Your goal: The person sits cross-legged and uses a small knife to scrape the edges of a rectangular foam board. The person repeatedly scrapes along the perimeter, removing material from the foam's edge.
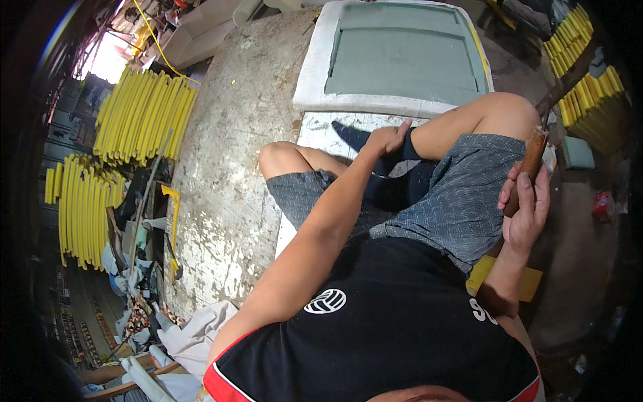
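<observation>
Brown handle (534, 155) sits in the right hand (526, 204), fingers curled round it, apparently past the worktop (248, 100)'s right edge; loosening could drop it. Left hand (388, 139): grip cannot be told.

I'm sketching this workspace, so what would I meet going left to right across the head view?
Lower yellow stack → yellow tool → left hand → right hand holding a brown handle → red packet.
</observation>
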